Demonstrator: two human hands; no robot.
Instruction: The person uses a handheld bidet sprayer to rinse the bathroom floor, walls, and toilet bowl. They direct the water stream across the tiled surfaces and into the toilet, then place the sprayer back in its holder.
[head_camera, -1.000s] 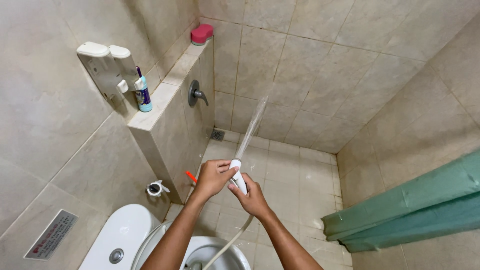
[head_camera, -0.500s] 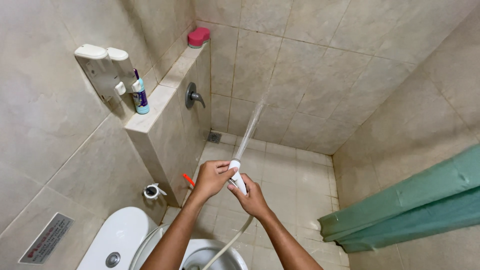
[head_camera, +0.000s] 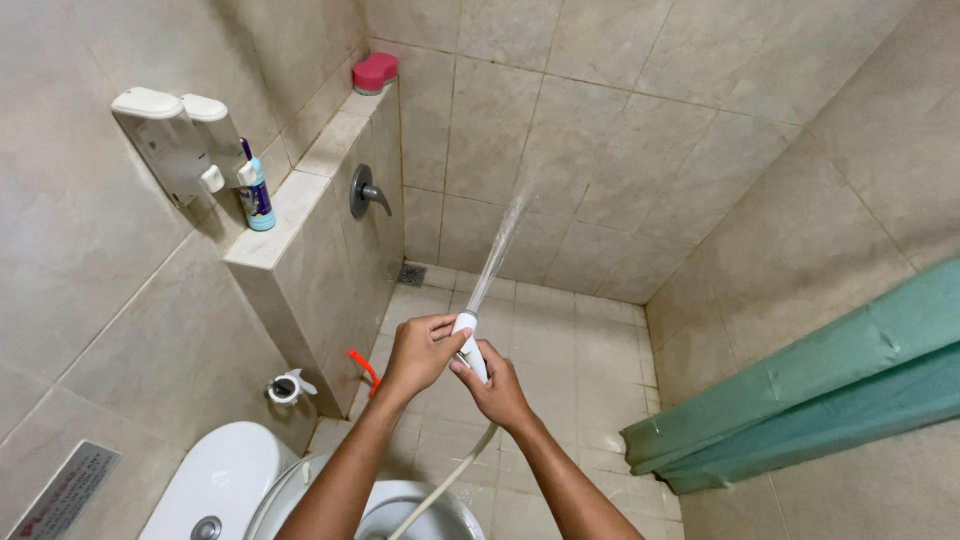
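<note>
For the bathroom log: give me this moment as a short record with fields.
Setting: beige tiled shower corner, low tiled ledge wall
Left hand: gripping the white plastic spray nozzle near its head
Right hand: holding the nozzle's lower handle
Water: thin jet shooting toward the back wall
Hose: pale flexible hose hanging over the white toilet
Ledge items: pink soap box, small blue bottle
Right side: green shower curtain

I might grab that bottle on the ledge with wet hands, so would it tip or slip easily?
The bottle is tall, narrow and upright near the ledge edge, so a nudge would probably tip it. Its smooth plastic likely turns slippery when wet. It looks small, probably light.
</note>
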